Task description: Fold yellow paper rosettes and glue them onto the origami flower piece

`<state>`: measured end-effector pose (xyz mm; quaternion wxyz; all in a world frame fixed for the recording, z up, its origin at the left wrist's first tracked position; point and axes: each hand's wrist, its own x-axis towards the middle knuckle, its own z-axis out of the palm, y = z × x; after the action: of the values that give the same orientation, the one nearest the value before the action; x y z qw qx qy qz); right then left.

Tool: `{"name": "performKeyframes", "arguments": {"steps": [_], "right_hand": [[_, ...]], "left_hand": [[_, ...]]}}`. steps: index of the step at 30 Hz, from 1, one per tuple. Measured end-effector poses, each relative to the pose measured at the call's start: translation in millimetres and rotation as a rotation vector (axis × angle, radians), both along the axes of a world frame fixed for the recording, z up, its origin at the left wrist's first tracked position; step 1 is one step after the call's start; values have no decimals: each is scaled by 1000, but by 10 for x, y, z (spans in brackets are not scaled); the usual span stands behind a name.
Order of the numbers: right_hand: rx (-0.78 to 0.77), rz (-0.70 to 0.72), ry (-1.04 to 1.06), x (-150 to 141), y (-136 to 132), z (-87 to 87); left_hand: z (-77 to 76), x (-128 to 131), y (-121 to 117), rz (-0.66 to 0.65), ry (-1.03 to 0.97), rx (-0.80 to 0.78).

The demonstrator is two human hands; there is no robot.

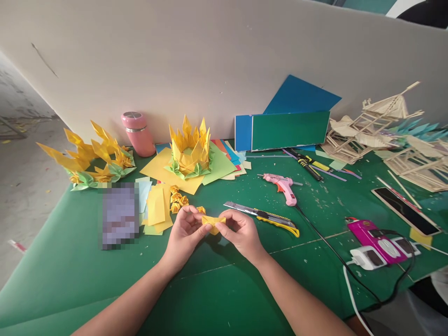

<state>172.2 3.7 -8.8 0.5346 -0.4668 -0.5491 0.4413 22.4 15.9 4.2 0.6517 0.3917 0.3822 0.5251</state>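
Note:
Between my two hands is a small folded piece of yellow paper point(214, 225), held just above the green table. My left hand point(185, 233) pinches its left end between thumb and fingers. At its right end, my right hand point(243, 234) grips it the same way, both thumbs on the near side. Behind my left hand lie several small folded yellow paper flowers point(179, 201), and one more peeks out past my fingertips. Yellow paper sheets point(156, 205) are stacked to the left. A utility knife point(264, 217) with its blade out rests beyond my right hand.
Yellow paper crowns with green leaves stand at the left point(101, 170) and centre point(189, 158). A pink flask point(139, 135) is behind. To the right are a pink glue gun point(282, 184), a magenta power strip point(380, 242) with cables, and wooden stick models point(364, 135).

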Motion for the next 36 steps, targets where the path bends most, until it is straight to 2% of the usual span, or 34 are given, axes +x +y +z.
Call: {"name": "performKeyframes", "arguments": {"steps": [4, 9, 12, 14, 18, 24, 28, 36], "right_hand": [[52, -26, -26, -10, 1, -9], [255, -126, -163, 2, -13, 8], [439, -183, -300, 22, -19, 24], [547, -183, -383, 32, -18, 27], [664, -139, -506, 44, -10, 15], [664, -58, -570, 66, 12, -24], [658, -83, -573, 60, 16, -22], [418, -132, -441, 4, 20, -2]], "left_hand": [[-28, 9, 2, 12, 75, 40], [-42, -16, -9, 164, 176, 156], [-39, -30, -29, 36, 279, 53], [-33, -25, -38, -41, 257, -61], [-13, -2, -31, -39, 111, -197], [13, 3, -8, 13, 36, -250], [12, 13, -8, 39, 55, -236], [-27, 14, -32, 93, 224, -173]]}}
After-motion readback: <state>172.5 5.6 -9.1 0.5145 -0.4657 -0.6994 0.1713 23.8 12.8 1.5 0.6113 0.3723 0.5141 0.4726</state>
